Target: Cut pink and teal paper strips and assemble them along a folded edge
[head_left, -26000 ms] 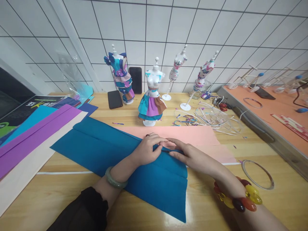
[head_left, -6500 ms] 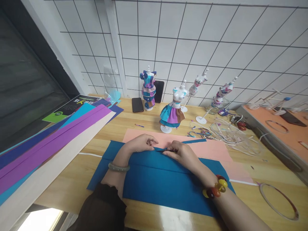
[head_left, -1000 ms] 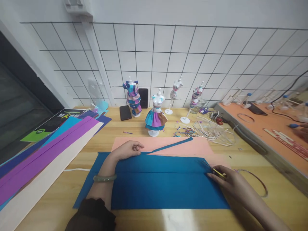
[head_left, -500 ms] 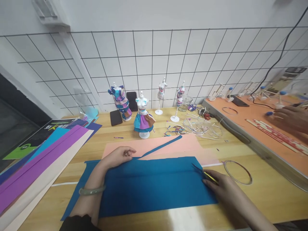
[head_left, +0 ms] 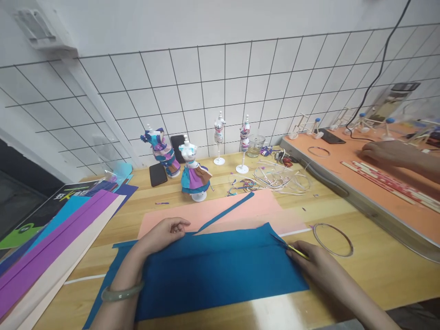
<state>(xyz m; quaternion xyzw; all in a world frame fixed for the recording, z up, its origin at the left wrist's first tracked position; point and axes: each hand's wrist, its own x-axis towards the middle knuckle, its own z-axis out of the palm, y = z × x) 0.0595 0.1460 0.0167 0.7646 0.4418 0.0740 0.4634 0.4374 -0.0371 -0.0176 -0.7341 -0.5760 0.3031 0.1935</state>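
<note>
A wide blue crepe-like sheet [head_left: 220, 279] lies across the wooden table, over part of a pale pink sheet [head_left: 161, 220]. At its upper edge rests my left hand [head_left: 168, 236], fingers loosely curled with a gap to the thumb and nothing visible between them. A narrow blue strip [head_left: 227, 213] slants over the pink sheet, its lower end close to those fingers. My right hand [head_left: 311, 259] is closed around yellow-handled scissors [head_left: 295, 250]. Their dark blades lie over the blue sheet near its right upper corner. The palm hides most of the handles.
Small dress-form figures [head_left: 195, 176] stand at the back beside dark phones [head_left: 158, 175]. Tangled cords [head_left: 278, 178] and a ring [head_left: 332, 239] lie right. Coloured sheets [head_left: 68, 229] are stacked left. Another person's hand [head_left: 388, 153] rests by sticks on the orange surface [head_left: 364, 158].
The view has turned slightly, shifting everything left. The blue sheet's upper right corner now points up, and the strip's lower end looks apart from the sheet's edge. Both hands keep about the same place.
</note>
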